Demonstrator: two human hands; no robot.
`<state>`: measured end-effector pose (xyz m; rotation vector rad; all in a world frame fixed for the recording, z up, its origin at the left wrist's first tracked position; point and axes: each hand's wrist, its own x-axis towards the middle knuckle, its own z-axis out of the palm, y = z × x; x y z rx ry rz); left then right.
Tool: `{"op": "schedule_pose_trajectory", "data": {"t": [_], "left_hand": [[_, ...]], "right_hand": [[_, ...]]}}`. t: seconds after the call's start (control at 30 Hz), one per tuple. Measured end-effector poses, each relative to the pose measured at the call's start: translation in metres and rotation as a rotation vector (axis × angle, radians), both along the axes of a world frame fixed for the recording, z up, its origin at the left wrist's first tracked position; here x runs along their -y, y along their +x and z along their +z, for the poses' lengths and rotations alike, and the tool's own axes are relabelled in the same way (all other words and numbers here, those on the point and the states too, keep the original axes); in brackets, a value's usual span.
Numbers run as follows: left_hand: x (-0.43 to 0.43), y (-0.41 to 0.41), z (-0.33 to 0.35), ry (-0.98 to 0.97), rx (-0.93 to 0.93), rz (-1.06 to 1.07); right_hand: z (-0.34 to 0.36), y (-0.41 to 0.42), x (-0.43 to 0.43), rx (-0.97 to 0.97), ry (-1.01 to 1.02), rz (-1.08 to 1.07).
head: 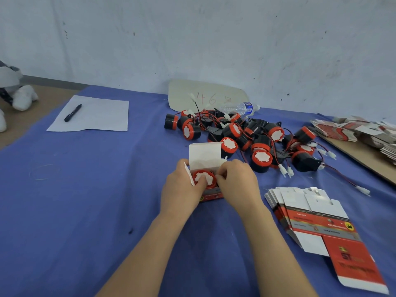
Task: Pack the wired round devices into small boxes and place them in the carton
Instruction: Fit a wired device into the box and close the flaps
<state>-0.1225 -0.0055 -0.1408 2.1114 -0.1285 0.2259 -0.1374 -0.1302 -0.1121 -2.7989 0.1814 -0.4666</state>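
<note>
Gripping the small box (205, 155), left hand (182, 189) and right hand (237, 183) flank its round device (203, 177).

A scuffed pale wall (235, 35) rises behind the blue-covered table (75, 200).

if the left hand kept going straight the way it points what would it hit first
The left hand grips the small box, thumb on the round device inside. Pushed on, it would likely meet the box's raised lid flap first, then the device pile; depth is unclear.
</note>
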Motion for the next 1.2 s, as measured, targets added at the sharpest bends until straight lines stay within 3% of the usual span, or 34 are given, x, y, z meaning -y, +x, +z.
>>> {"op": "schedule_pose_trajectory", "data": {"t": [0.17, 0.7, 0.93, 1.03, 1.2], "left_hand": [[0.0003, -0.0004, 0.0, 0.021, 0.012, 0.0], [0.0004, -0.0005, -0.0009, 0.031, 0.02, 0.011], [0.0, 0.0023, -0.0026, 0.057, 0.079, 0.066], [0.0025, -0.0016, -0.0014, -0.049, 0.151, 0.024], [0.0038, -0.0052, 0.0048, -0.439, 0.165, -0.067]], "right_hand": [[-0.0023, 0.0004, 0.0031, 0.064, 0.232, -0.011], [-0.005, 0.0018, 0.0037, 0.102, -0.001, 0.002], [-0.0035, -0.0001, -0.0008, 0.011, -0.148, 0.027], [-0.0052, -0.0019, -0.0039, -0.03, -0.177, 0.043], [-0.004, 0.0018, -0.0014, -0.087, -0.148, 0.049]]}}
